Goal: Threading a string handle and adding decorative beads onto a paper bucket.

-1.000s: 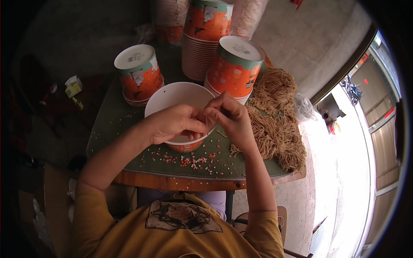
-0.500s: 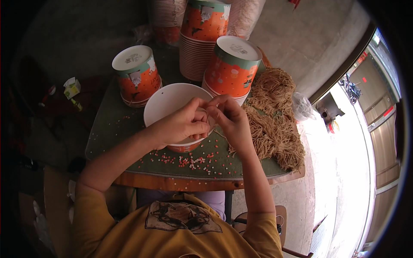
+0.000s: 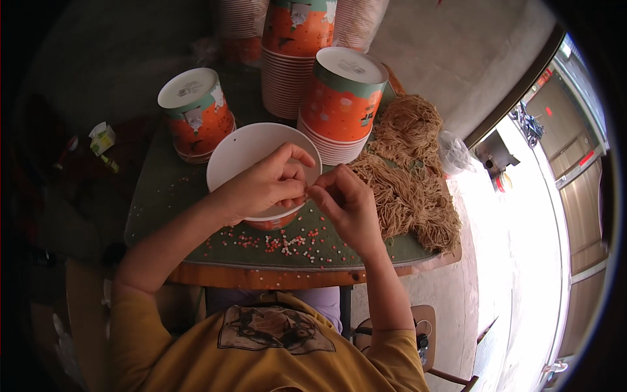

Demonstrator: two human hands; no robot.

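A white-lined paper bucket point(image 3: 227, 157) stands mouth up before me, with a small dark hole below its far rim and orange printing outside. Over its right near rim, my left hand point(image 3: 266, 184) is closed in a pinch, index finger raised and bent. My right hand point(image 3: 351, 201) pinches just beside it, the fingertips of both almost touching. Whatever they hold is too small to make out. Loose tan cord point(image 3: 415, 196) lies in a tangled heap to the right. Small red and white beads point(image 3: 287, 244) are scattered on the green tabletop point(image 3: 163, 222) below my hands.
Upside-down orange buckets stand beyond: a short stack point(image 3: 196, 114) at left, another stack point(image 3: 343, 98) at right, and a tall stack point(image 3: 287, 78) behind. Plastic-wrapped buckets point(image 3: 243, 26) are at the back. A clear plastic bag point(image 3: 456, 151) sits by the cord. The table has a wooden front edge point(image 3: 261, 276).
My hands have shifted slightly left and the right hand has come lower, its fingers now pinched beside the left hand's fingertips. My left index finger has lifted. The view has shifted a little.
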